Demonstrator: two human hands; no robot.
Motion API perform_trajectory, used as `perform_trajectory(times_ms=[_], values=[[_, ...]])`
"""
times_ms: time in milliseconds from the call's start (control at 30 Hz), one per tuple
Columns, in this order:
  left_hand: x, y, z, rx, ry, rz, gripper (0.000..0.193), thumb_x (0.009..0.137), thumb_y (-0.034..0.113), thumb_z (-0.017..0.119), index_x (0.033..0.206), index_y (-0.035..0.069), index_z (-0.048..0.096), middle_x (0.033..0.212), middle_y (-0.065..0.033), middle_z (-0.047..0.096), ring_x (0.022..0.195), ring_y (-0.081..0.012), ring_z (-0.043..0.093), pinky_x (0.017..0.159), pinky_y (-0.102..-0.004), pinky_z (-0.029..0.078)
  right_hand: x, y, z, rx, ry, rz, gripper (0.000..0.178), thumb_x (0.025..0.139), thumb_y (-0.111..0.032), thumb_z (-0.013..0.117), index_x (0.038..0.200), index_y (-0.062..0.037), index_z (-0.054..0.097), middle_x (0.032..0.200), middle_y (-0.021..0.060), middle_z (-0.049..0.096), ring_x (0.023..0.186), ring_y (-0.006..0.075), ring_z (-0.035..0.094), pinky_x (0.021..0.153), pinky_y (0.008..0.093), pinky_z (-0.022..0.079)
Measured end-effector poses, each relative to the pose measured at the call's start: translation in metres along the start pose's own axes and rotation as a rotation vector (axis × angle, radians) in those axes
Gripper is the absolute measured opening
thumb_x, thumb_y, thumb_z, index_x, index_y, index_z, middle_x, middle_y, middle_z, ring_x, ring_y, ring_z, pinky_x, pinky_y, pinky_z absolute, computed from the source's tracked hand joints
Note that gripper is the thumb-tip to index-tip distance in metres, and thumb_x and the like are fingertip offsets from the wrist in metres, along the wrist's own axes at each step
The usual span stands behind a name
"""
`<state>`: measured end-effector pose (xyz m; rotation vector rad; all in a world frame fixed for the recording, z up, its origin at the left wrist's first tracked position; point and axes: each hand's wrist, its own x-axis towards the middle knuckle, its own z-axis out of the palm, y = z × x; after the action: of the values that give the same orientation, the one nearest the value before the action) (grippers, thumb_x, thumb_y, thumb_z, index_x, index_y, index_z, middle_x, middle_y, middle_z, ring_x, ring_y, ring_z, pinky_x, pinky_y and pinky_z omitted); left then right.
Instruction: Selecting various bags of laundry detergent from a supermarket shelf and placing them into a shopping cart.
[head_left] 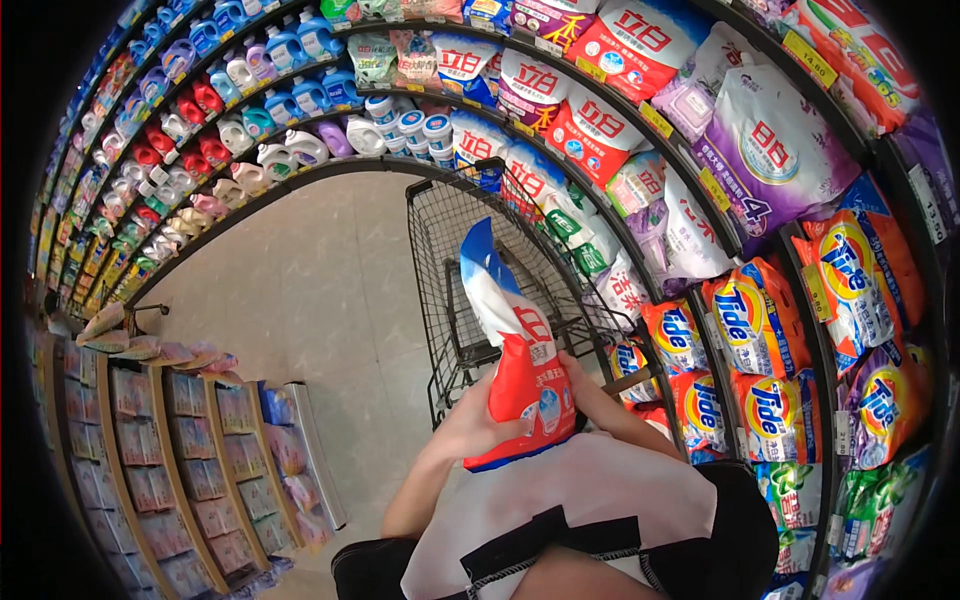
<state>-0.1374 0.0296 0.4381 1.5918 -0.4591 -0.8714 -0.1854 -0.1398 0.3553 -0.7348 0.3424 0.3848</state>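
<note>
A red, white and blue bag of washing powder is held upright in front of my body, its blue top end bent over to the left. My left hand grips its left side, with the thumb across the front. My right hand supports the right side, and its fingers are partly hidden by the bag. Just beyond the bag stands a black wire shopping cart; the bag's upper part overlaps the view of its basket.
Curving shelves on the right hold orange detergent bags and a large purple-and-white bag. White tubs and several bottles line the far shelves. A rack of pastel packs stands at the left, beside the grey tiled floor.
</note>
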Motion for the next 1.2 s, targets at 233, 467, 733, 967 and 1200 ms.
perform_trajectory(times_ms=[233, 467, 733, 967, 1200], values=[[0.022, 0.034, -0.005, 0.055, -0.090, 0.052, 0.070, 0.061, 0.004, 0.062, 0.121, 0.002, 0.028, 0.111, -0.0105, 0.045, 0.103, -0.0178, 0.042, 0.088, -0.0290, 0.032, 0.062, 0.008, -0.120, 0.474, -0.194, -0.172, 0.055, 0.066, -0.013, 0.058, 0.115, -0.0021, 0.038, 0.109, 0.0171, 0.049, 0.096, 0.0299, 0.050, 0.082, 0.0432, 0.041], [0.050, 0.032, -0.022, -0.311, -0.226, 0.359, 0.073, 0.065, 0.012, 0.065, 0.124, -0.001, 0.024, 0.119, -0.0132, 0.040, 0.109, -0.0206, 0.040, 0.090, -0.0330, 0.031, 0.040, -0.092, -0.108, 0.460, -0.326, -0.636, 0.067, 0.052, -0.001, 0.061, 0.115, 0.0002, 0.038, 0.108, 0.0158, 0.050, 0.095, 0.0296, 0.051, 0.081, 0.0403, 0.043], [0.105, -0.114, -0.009, -0.620, 0.624, -0.061, 0.037, 0.079, 0.026, 0.050, 0.104, 0.000, 0.047, 0.094, -0.0129, 0.057, 0.088, -0.0201, 0.054, 0.078, -0.0316, 0.041, 0.022, -0.178, -0.118, 0.155, 0.010, -1.123, 0.064, 0.060, 0.005, 0.057, 0.118, -0.0013, 0.030, 0.110, 0.0131, 0.046, 0.100, 0.0249, 0.047, 0.085, 0.0369, 0.038], [0.093, -0.177, 0.023, 0.582, 0.656, -0.293, 0.020, 0.071, 0.020, 0.056, 0.081, 0.002, 0.058, 0.080, -0.0118, 0.059, 0.072, -0.0228, 0.056, 0.068, -0.0314, 0.043, 0.042, -0.259, -0.103, 0.120, 0.351, -1.430, 0.052, 0.065, 0.008, 0.057, 0.112, 0.0011, 0.036, 0.104, 0.0131, 0.048, 0.090, 0.0205, 0.051, 0.077, 0.0320, 0.043], [0.093, -0.199, 0.019, 0.738, 1.021, -0.089, 0.007, 0.066, 0.011, 0.055, 0.065, 0.005, 0.057, 0.064, -0.0103, 0.056, 0.064, -0.0275, 0.054, 0.063, -0.0355, 0.041, 0.076, -0.351, -0.087, -0.344, 0.684, -1.822, 0.044, 0.061, 0.005, 0.065, 0.100, 0.0057, 0.046, 0.096, 0.0133, 0.053, 0.083, 0.0187, 0.053, 0.073, 0.0287, 0.043]])
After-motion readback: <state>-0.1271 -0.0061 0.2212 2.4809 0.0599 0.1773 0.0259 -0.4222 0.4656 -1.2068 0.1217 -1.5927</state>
